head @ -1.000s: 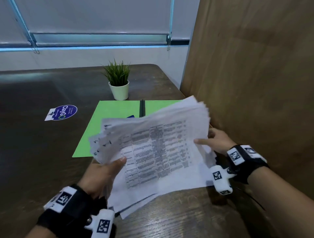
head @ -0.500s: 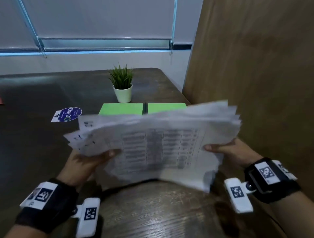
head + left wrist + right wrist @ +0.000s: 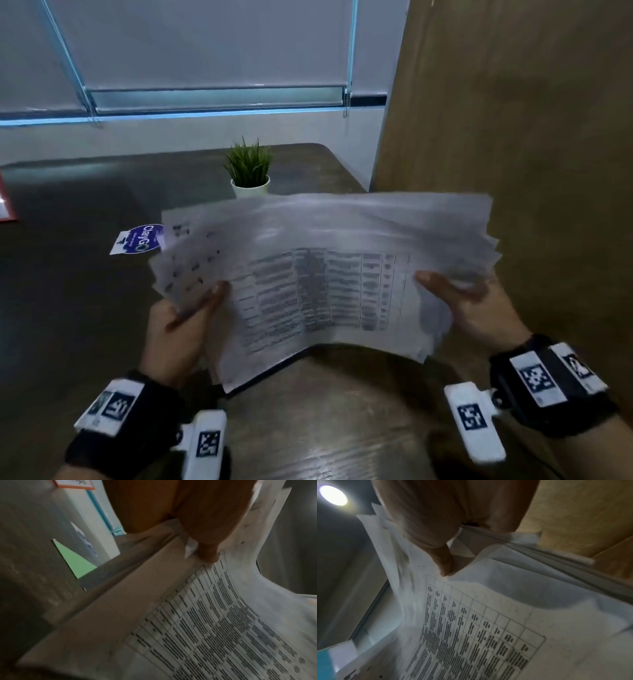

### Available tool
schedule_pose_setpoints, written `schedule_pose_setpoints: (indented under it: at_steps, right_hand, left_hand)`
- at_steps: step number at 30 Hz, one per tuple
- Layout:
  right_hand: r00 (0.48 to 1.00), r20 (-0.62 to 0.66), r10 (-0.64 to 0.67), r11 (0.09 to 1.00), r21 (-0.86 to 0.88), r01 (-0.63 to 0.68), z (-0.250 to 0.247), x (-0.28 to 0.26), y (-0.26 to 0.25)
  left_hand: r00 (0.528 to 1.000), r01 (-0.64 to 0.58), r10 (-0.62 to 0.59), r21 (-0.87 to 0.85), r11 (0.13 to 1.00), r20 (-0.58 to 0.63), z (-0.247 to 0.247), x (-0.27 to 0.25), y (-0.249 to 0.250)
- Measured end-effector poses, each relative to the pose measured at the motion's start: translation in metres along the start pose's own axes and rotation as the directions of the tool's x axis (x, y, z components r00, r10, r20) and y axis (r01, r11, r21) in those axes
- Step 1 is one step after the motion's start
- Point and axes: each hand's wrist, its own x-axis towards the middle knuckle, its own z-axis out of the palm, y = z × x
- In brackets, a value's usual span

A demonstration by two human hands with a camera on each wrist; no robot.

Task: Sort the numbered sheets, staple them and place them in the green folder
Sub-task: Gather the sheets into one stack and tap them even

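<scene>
A loose stack of white printed sheets point(image 3: 322, 274) with a table on the top page is held up above the dark table, fanned out at its left edge. My left hand point(image 3: 185, 322) grips the stack's left side, thumb on top point(image 3: 207, 553). My right hand point(image 3: 455, 301) grips the right side, thumb on the top page point(image 3: 445, 566). The sheets point(image 3: 214, 635) point(image 3: 488, 628) fill both wrist views. A corner of the green folder point(image 3: 75, 562) lies flat on the table in the left wrist view; in the head view the sheets hide it. No stapler is visible.
A small potted plant point(image 3: 249, 169) stands at the back of the dark wooden table point(image 3: 68, 308). A blue and white sticker point(image 3: 138, 238) lies left of the sheets. A wooden panel point(image 3: 513, 137) rises close on the right. Something red and white point(image 3: 5, 205) sits at the far left edge.
Both hands have lifted the stack off the table and raised it toward the head camera, levelling it; it now hides the green folder that showed behind it.
</scene>
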Motion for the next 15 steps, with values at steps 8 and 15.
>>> schedule_pose_setpoints:
  at_steps: [8, 15]
  right_hand:
    - [0.989, -0.035, -0.144, 0.99, -0.002, 0.144, 0.004, -0.017, 0.001]
    - [0.969, 0.026, 0.244, 0.968, -0.064, -0.242, -0.01, -0.021, 0.068]
  left_hand:
    - [0.973, -0.23, 0.226, 0.168, 0.959, 0.04, -0.01, -0.001, -0.005]
    - [0.994, 0.022, -0.051, 0.282, 0.959, 0.096, -0.017, -0.001, -0.05]
